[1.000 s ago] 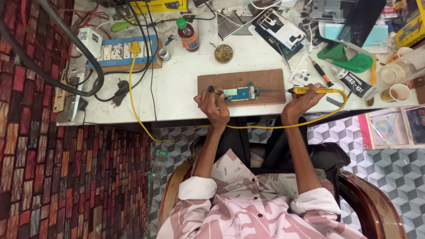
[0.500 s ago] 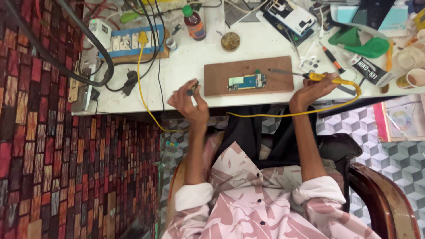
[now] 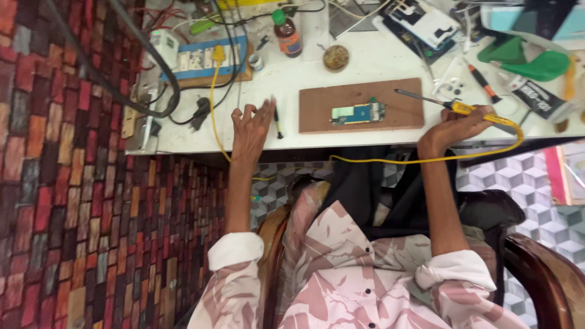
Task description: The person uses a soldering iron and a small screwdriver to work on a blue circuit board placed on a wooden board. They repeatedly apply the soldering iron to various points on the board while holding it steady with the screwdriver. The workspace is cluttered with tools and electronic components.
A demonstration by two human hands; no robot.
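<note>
1. Counts: I see one wooden board (image 3: pixel 361 105), one small circuit board (image 3: pixel 358 113) lying on it, one yellow-handled soldering iron (image 3: pixel 469 110), one brown bottle with a green cap (image 3: pixel 286 33), one round tin (image 3: pixel 336 58), and one blue power strip (image 3: pixel 204 58).
2. Containers: the round tin sits open on the white table (image 3: pixel 365 64) beyond the board, with brownish stuff inside; what exactly, I can't tell. The bottle is capped, upright, left of the tin.
3. My right hand (image 3: pixel 454 127) is at the near table edge, right of the wooden board, fingers wrapped around the soldering iron's handle; its tip points left and hangs over the board's far right corner, apart from the circuit board. Its yellow cord (image 3: pixel 390 161) loops off the near edge.
4. My left hand (image 3: pixel 251 129) is over the table edge, left of the board, fingers spread and holding nothing, just beside a small dark tool (image 3: pixel 277 122) lying on the table.
5. Versus a second ago: the left hand was on the board at the circuit; now it is off to the left. The right hand's grip is unchanged.
</note>
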